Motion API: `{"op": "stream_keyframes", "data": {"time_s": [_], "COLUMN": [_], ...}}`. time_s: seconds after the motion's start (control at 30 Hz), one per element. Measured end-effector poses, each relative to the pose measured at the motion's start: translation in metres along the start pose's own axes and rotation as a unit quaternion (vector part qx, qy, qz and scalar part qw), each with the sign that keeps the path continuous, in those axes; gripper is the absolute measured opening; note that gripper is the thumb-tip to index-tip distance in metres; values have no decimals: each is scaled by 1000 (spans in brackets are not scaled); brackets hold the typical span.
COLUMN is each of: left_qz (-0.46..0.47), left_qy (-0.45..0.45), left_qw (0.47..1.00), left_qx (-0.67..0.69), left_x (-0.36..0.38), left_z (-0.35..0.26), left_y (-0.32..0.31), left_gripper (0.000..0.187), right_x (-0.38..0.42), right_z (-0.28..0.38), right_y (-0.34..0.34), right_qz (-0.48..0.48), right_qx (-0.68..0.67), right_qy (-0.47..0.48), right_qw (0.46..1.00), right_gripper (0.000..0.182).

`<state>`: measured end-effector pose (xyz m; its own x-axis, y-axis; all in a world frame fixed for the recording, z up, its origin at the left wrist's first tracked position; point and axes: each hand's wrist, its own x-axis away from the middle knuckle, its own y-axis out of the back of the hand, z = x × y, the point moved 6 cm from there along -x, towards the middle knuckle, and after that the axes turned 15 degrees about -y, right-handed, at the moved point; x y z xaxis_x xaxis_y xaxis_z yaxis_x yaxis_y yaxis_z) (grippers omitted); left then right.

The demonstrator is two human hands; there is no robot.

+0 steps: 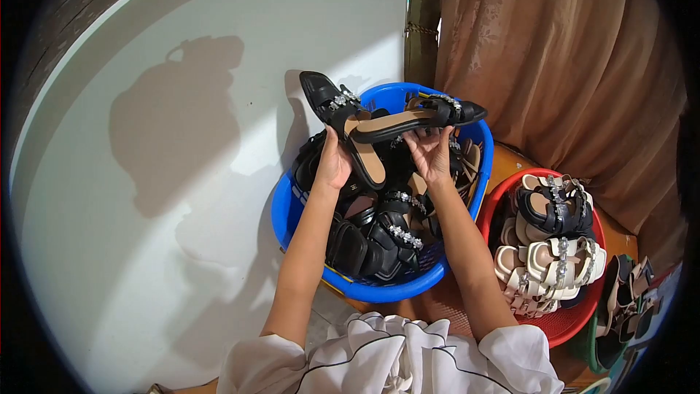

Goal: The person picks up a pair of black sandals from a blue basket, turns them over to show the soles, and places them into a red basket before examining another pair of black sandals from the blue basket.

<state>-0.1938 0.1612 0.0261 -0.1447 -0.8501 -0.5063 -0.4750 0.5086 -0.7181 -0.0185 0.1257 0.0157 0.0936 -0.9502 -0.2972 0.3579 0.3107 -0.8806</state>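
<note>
My left hand [333, 163] is closed on a black sandal [321, 95] with a tan insole and a jewelled strap, its square toe pointing up and left. My right hand [432, 155] grips a second black sandal [394, 125] of like make, held nearly level with its toe to the right. The two sandals cross at their heel ends. Both are held above a blue basket [373, 293], where several more black jewelled sandals [394, 241] lie heaped.
A red basket [599, 277] to the right holds white sandals [558, 263] and black ones. Beyond it stands a green container [592, 350] with more footwear. A white wall panel [182, 270] is on the left, and a brown curtain [539, 58] hangs at the back right.
</note>
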Motion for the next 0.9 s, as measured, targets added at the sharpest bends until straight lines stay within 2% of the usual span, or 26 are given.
{"op": "stream_keyframes", "data": {"time_s": [0.17,0.27,0.4,0.53,0.63,0.77,0.83,0.9], "left_qz": [35,31,39,37,32,22,-22,-61], "left_qy": [22,-9,17,22,22,7,-1,-15], "left_qw": [999,997,996,996,998,1000,1000,998], "left_qx": [-22,-65,-72,-74,-56,-18,-4,5], "left_x": [4,2,5,5,4,3,1,0], "left_z": [2,0,2,3,0,-8,-8,-10], "left_y": [-3,-8,-9,-8,-9,-15,7,20], "left_gripper": [49,55,58,60,60,60,59,58], "right_x": [1,2,1,1,2,4,5,9], "right_z": [0,0,-4,-8,-7,-10,-13,-18], "right_y": [-5,-10,-7,-11,-7,-3,7,3], "right_qz": [7,36,32,39,-10,-57,-103,-134], "right_qx": [-17,0,15,90,222,277,319,433], "right_qy": [0,-3,-25,-31,-15,3,16,-42], "right_qw": [1000,999,999,995,975,959,942,890], "right_gripper": [65,63,56,45,58,55,58,54]}}
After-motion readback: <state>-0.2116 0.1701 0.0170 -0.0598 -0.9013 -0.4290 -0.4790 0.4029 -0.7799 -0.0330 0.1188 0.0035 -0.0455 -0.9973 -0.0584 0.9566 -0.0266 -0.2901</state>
